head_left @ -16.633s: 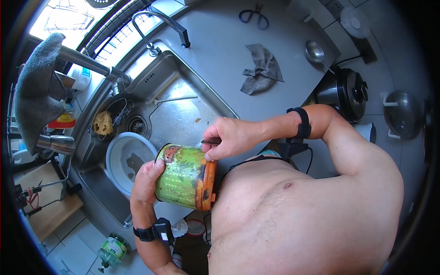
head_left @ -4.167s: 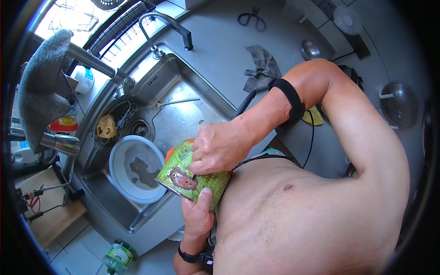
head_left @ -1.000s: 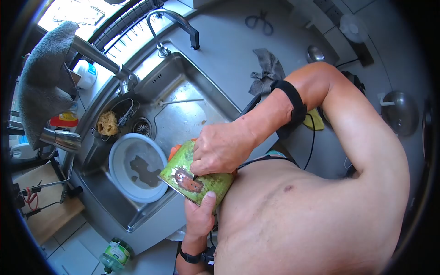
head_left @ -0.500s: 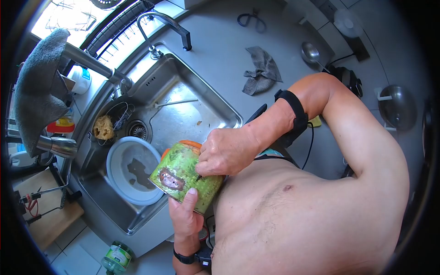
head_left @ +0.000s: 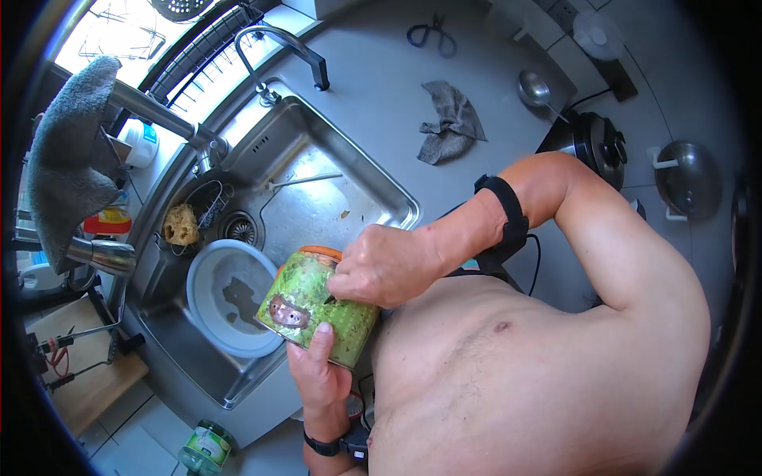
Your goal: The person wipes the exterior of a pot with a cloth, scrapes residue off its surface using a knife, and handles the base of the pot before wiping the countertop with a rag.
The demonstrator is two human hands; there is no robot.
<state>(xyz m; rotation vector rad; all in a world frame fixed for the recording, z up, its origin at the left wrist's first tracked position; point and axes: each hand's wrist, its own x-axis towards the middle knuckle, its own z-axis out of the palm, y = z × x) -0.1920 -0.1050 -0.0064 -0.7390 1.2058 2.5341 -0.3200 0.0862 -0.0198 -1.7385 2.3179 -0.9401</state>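
A green tin (head_left: 343,327) with a worn, mottled surface and a bare pinkish-brown patch is held tilted in front of my belly. An orange rim (head_left: 321,251) shows at its far end. My left hand (head_left: 319,371) grips the tin from below, thumb on its side and the other fingers mostly hidden. Against the tin's upper side my right hand (head_left: 379,266) is closed. A small dark tip pokes out under its fingers, too little showing to name. A white basin (head_left: 200,274) with some murky water and dark bits stands in the sink beside the tin.
The steel sink (head_left: 365,170) holds a sponge (head_left: 181,225) in a wire holder, with a faucet (head_left: 317,67) behind. Scissors (head_left: 432,36), a grey cloth (head_left: 452,123) and a ladle (head_left: 534,89) lie on the counter. A green bottle (head_left: 206,447) stands below.
My right hand has moved slightly left along the tin's side. The tin has shifted a little left and down, still in my left hand.
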